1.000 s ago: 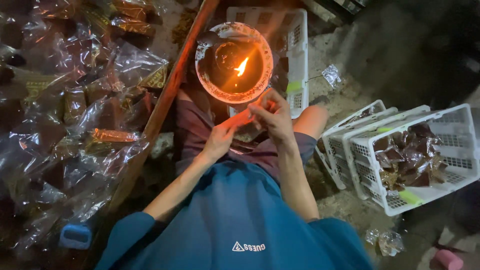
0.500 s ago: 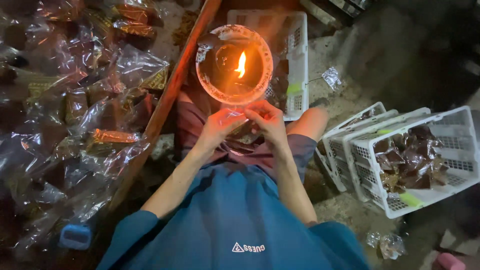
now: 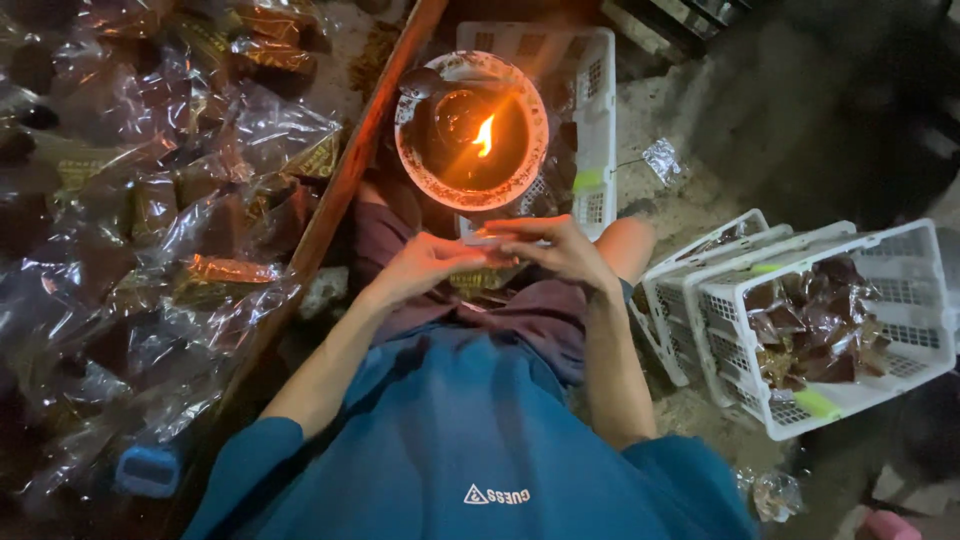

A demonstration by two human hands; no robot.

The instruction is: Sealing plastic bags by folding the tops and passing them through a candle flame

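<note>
My left hand (image 3: pixel 420 262) and my right hand (image 3: pixel 560 250) meet over my lap, just below a round bowl lamp (image 3: pixel 470 132) with a small flame (image 3: pixel 485 135). Both hands pinch a small clear plastic packet (image 3: pixel 490 238) held flat between the fingertips. The packet's contents are hidden by my fingers. I wear a teal shirt and dark maroon shorts.
A heap of clear plastic packets with brown contents (image 3: pixel 150 220) lies on the left behind a wooden plank (image 3: pixel 340 190). A white basket (image 3: pixel 590 90) stands behind the lamp. Stacked white baskets (image 3: pixel 830 330) at the right hold filled packets. A blue object (image 3: pixel 148 470) sits at the lower left.
My hands have drawn down and away from the flame toward my lap, and the packet now lies flatter between my fingertips.
</note>
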